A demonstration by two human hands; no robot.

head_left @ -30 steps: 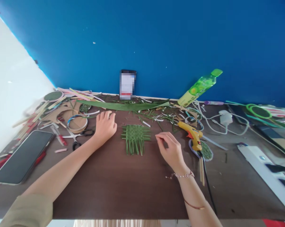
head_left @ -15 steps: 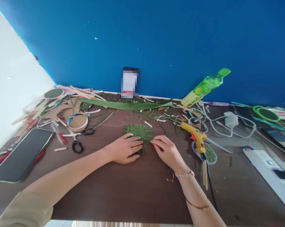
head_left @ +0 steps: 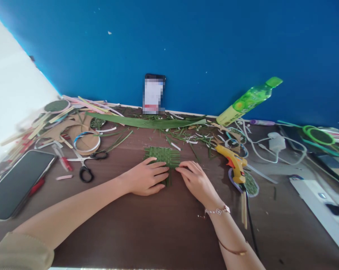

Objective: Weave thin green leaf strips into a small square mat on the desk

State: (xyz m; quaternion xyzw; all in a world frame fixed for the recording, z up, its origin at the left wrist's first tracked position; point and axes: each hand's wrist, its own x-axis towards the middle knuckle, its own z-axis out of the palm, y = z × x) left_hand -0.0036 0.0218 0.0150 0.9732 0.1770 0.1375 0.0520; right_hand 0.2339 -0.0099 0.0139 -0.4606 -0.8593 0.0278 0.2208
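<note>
A small mat woven from green leaf strips [head_left: 160,153] lies on the dark brown table, with loose strip ends sticking out on its right and near sides. My left hand [head_left: 146,177] rests flat on its near left part, fingers spread, covering some of the weave. At the mat's right edge, my right hand [head_left: 195,179] has thumb and fingers pinched together on the end of a leaf strip. The fingertips hide most of that end.
Black-handled scissors [head_left: 86,173] and a phone [head_left: 18,183] lie at left. A yellow glue gun [head_left: 234,165] is at right, its cord running toward me. Behind are leaf scraps, a long green leaf [head_left: 146,123], an upright phone [head_left: 154,93] and a leaning green bottle [head_left: 249,101].
The view has shifted slightly. My right hand has moved a little closer to the mat, its fingers more stretched toward the strip end. My left hand stays flat on the weave.
</note>
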